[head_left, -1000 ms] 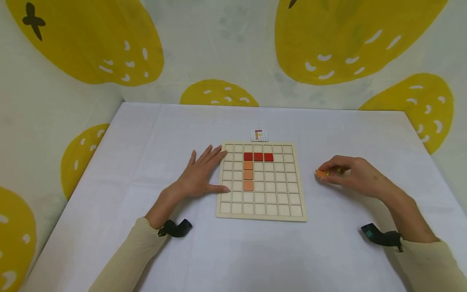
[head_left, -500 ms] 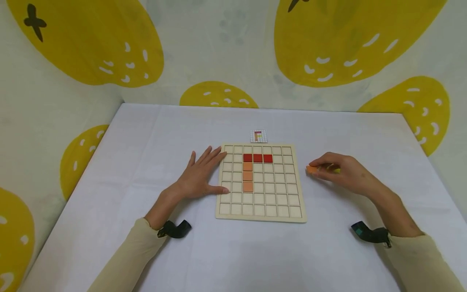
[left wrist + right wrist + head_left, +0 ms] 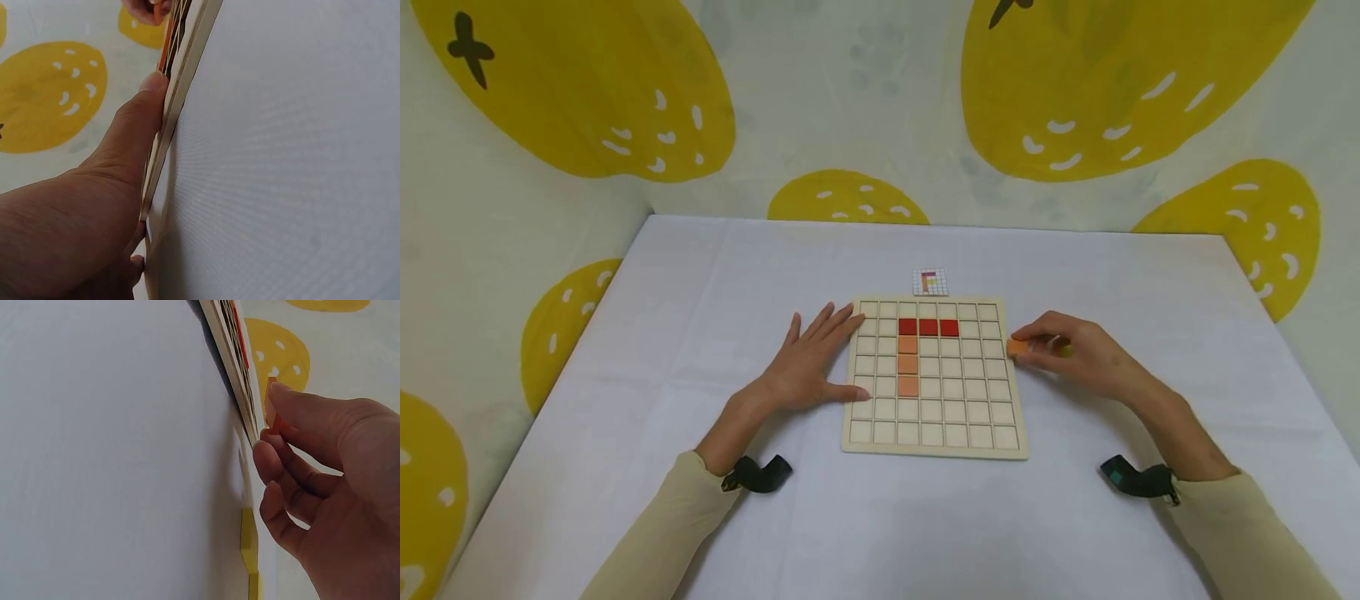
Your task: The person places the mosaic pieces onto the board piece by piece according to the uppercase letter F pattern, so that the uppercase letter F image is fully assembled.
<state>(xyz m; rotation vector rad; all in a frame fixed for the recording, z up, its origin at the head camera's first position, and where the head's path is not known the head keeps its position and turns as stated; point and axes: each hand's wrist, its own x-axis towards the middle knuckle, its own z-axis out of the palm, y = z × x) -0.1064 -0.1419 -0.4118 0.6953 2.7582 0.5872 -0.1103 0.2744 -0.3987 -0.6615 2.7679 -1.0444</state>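
I see the grid board [image 3: 932, 452]; on its left edge the left hand [image 3: 801, 367] lies spread. The right hand [image 3: 1090, 352] pinches the orange tile [image 3: 1017, 347] near the right edge, pointing leftward; in right-wrist view its longest visible side stands nearly upright.

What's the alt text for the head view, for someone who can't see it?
Right hand pinching an orange tile by the right edge of a gridded wooden board; left hand touching its left edge. Three red tiles and three orange tiles form a corner on it, with a small card beyond.
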